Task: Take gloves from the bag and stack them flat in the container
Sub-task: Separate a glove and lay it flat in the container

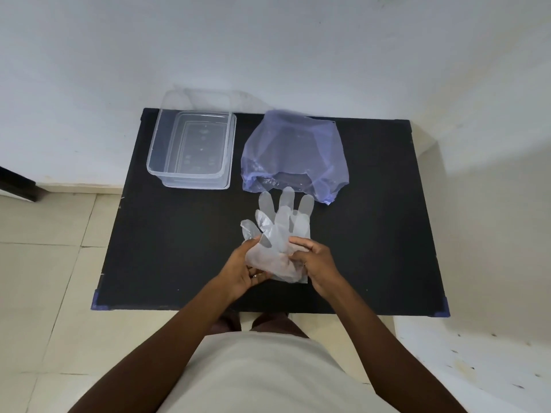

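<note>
Thin clear gloves (280,234) are pinched at the cuffs by left hand (243,271) and right hand (317,262), seemingly to flatten them before the container (190,150) beyond.

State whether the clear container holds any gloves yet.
Empty: the container's bare bottom shows through, and the gloves are out in both hands.

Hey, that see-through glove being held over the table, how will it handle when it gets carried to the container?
The glove is probably very floppy: its fingers overlap and crease. It looks thin and translucent, so likely light and drifting. The left hand and right hand both pinch it, suggesting slippery film.
</note>
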